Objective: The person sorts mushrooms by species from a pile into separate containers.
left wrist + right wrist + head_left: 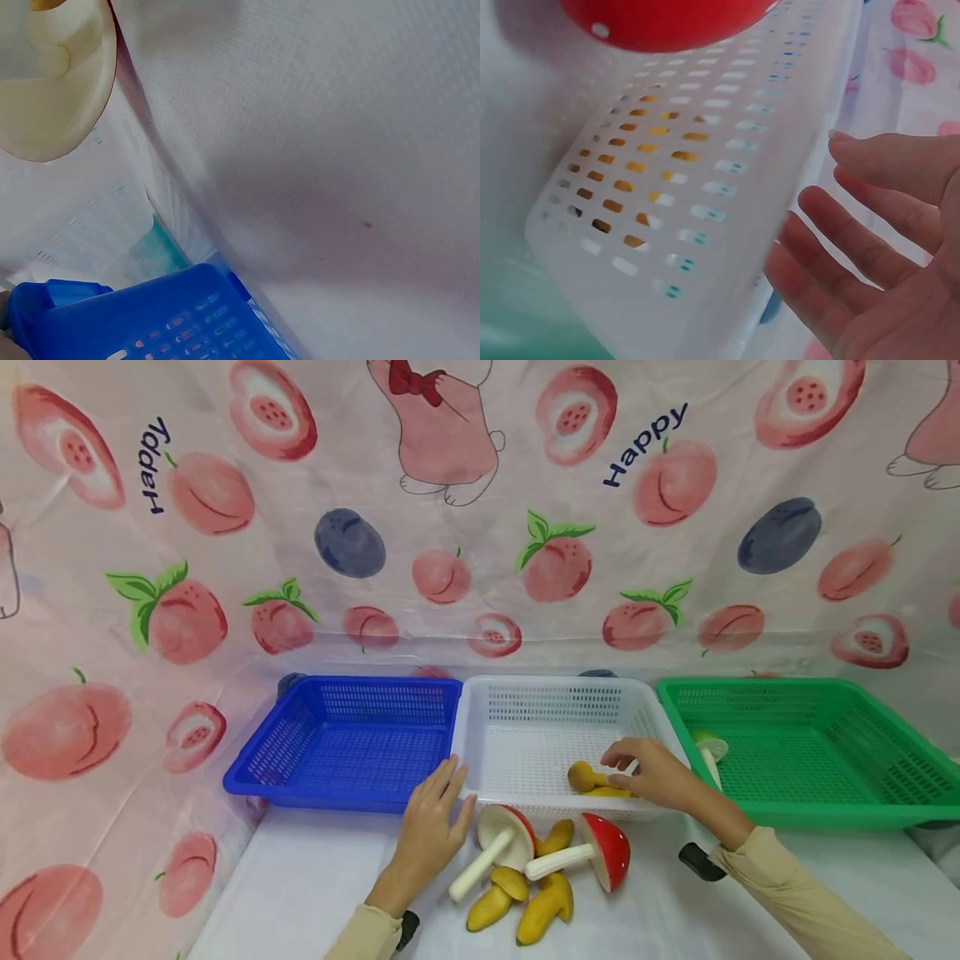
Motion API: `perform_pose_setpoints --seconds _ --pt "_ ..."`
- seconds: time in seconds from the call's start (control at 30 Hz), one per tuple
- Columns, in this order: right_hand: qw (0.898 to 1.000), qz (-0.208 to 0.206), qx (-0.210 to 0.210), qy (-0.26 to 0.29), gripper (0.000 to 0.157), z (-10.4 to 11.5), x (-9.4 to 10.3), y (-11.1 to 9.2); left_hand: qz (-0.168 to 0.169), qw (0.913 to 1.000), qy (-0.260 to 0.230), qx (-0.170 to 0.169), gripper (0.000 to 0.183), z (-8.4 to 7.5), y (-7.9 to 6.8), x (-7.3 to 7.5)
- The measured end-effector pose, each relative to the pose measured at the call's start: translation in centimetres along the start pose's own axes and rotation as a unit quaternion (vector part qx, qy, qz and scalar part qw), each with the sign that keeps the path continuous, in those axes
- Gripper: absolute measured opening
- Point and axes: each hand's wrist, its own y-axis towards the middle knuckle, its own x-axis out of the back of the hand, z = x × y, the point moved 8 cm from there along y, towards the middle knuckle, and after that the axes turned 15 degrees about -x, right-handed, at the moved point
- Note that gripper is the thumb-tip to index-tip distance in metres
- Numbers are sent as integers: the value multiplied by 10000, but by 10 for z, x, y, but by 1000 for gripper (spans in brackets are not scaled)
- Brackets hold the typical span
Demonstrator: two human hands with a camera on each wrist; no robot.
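Right hand (651, 774) relaxed, empty, by yellow mushrooms (582, 776) in white basket (525, 752); left hand (430, 831) loosely spread; placing step appears complete; next move likely calls for reaching to mushroom pile (510, 883).

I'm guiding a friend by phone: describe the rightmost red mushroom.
Find the white basket, the middle of three. On the table in front, it's the rightmost mushroom. Its white-spotted red cap faces right, while its red neighbour mostly shows pale underside.
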Motion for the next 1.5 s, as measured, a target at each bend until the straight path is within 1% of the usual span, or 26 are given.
perform_pose_setpoints --seconds 0.27,0.47,0.57,0.7,0.93,1.23,1.33,1.47,1.5 --pt "9998 -175 74 -23 18 18 9 -18 68 9999 -42 97 44 3 -1 -1" --pt "9998 -138 55 135 22 31 10 -36 90 9998 -109 127 45 3 -1 -2" --pt "9996 -63 154 214 22 39 8 -45 87 9998 -110 116 45 3 -1 -2" --pt "9989 99 329 313 20 52 3 -56 60 9999 -83 81 45 2 0 -1" --pt "9973 464 349 443 22 70 -7 -70 25 9999 -99 83 45 0 1 1" --pt "9966 640 448 252 19 77 -25 -81 125 9998 -91 103 45 0 0 -1" --pt "9959 617 630 215 20 81 -31 -83 131 9998 -117 121 45 0 0 -1" --pt "9954 390 867 149 26 85 -36 -86 111 9998 -119 117 45 0 0 -1" --pt "9953 396 874 146 27 85 -38 -87 106 9998 -116 116 45 0 0 -1"
